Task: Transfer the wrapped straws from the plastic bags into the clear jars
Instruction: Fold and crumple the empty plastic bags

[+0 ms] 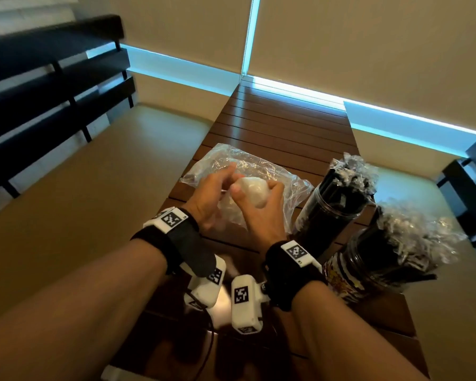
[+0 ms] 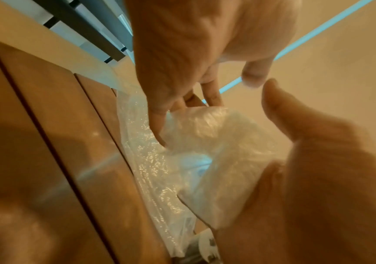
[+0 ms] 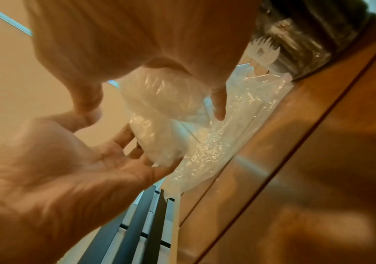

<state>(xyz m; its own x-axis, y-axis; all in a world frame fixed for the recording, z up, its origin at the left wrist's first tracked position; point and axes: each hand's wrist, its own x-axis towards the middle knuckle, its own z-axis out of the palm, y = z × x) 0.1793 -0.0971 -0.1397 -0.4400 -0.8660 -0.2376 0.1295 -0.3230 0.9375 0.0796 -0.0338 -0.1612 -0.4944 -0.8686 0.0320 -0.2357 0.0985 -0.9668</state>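
A crumpled ball of clear plastic bag [image 1: 252,192] [image 2: 216,142] [image 3: 166,107] is held just above the wooden table [image 1: 272,127]. My right hand [image 1: 261,199] [image 3: 148,44] grips it, with thumb and fingers curled round it. My left hand [image 1: 217,185] [image 2: 182,89] [image 3: 69,160] is open, palm turned toward the ball, its straight fingers touching the ball's left side. Under both hands a second clear bag [image 1: 259,166] [image 3: 227,134] lies flat. Two clear jars [image 1: 338,204] [image 1: 382,259] packed with black wrapped straws stand to the right.
The narrow slatted table drops off to the floor close on the left of the bags. A dark slatted bench [image 1: 52,78] stands at far left and a dark seat [image 1: 467,193] at far right. The near jar sits at the table's right edge.
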